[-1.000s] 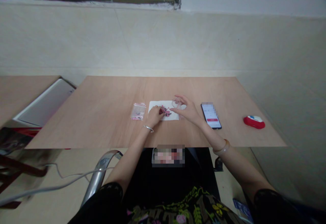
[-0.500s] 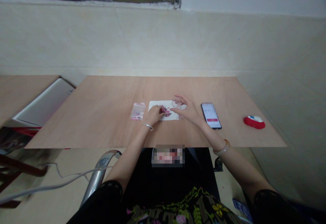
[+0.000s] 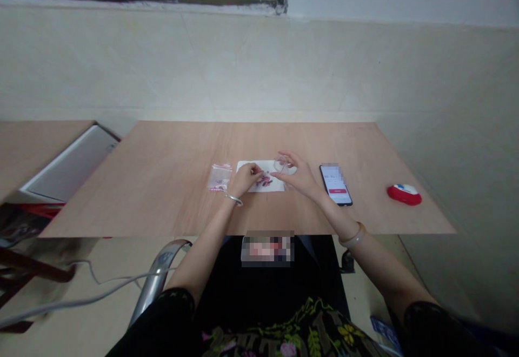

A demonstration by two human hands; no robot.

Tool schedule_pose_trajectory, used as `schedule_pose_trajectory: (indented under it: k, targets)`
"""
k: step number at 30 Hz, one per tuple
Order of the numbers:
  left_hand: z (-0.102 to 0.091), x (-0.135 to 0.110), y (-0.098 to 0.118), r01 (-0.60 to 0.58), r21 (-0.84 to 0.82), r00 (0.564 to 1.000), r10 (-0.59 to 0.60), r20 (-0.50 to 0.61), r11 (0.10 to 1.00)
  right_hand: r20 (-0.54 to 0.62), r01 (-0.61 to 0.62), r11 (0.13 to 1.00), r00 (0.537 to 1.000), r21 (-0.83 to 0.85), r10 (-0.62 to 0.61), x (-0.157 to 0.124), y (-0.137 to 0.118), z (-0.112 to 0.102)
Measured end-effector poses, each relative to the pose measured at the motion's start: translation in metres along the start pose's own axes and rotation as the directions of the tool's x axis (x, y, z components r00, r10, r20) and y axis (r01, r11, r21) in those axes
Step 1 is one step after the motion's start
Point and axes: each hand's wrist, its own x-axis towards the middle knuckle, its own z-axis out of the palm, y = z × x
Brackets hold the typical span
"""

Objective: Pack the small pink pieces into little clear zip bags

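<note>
Over pink bits (image 3: 264, 181) on white paper (image 3: 276, 185), left hand (image 3: 244, 180) fingers hide any grip; right hand (image 3: 295, 176) fingers spread.

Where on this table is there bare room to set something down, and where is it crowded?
Bare wood of the plywood table lies left of the clear zip bag, between the phone and the red computer mouse, and beyond the white paper. It is crowded over the paper, where the left hand, right hand and pink beads gather.
</note>
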Motion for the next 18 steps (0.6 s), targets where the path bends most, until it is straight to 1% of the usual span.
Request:
schedule_pose_trajectory:
  k: [2, 5, 8, 10, 13, 15, 18]
  targets:
    - [-0.006, 0.002, 0.013, 0.006, -0.137, 1.000, -0.009, -0.024, 0.990, -0.011, -0.021, 1.000, 1.000, -0.004, 0.021, 0.000, -0.001, 0.001]
    - [-0.016, 0.006, 0.040, -0.051, -0.331, 0.997, 0.030, -0.068, 0.942, -0.017, -0.061, 0.998, 0.998, -0.005, 0.061, -0.001, -0.001, 0.001]
    - [-0.025, 0.004, 0.072, -0.118, -0.387, 0.992, 0.088, -0.096, 0.915, -0.029, -0.076, 0.997, 0.997, -0.006, 0.076, -0.001, 0.001, 0.001]
    - [-0.029, 0.000, 0.091, -0.149, -0.350, 0.988, 0.122, -0.097, 0.925, -0.044, -0.074, 0.997, 0.996, -0.017, 0.073, -0.001, 0.002, 0.001]
    - [-0.031, -0.007, 0.109, -0.193, -0.206, 0.980, 0.178, -0.087, 0.959, -0.035, -0.072, 0.997, 0.997, -0.010, 0.071, 0.000, 0.003, 0.001]
    - [-0.031, -0.009, 0.112, -0.224, -0.113, 0.974, 0.219, -0.058, 0.968, -0.021, -0.072, 0.997, 0.997, 0.006, 0.072, 0.000, 0.002, 0.001]
    - [-0.032, -0.009, 0.111, -0.252, -0.026, 0.968, 0.252, 0.003, 0.967, -0.016, -0.082, 0.996, 0.996, 0.018, 0.082, 0.000, 0.000, 0.001]
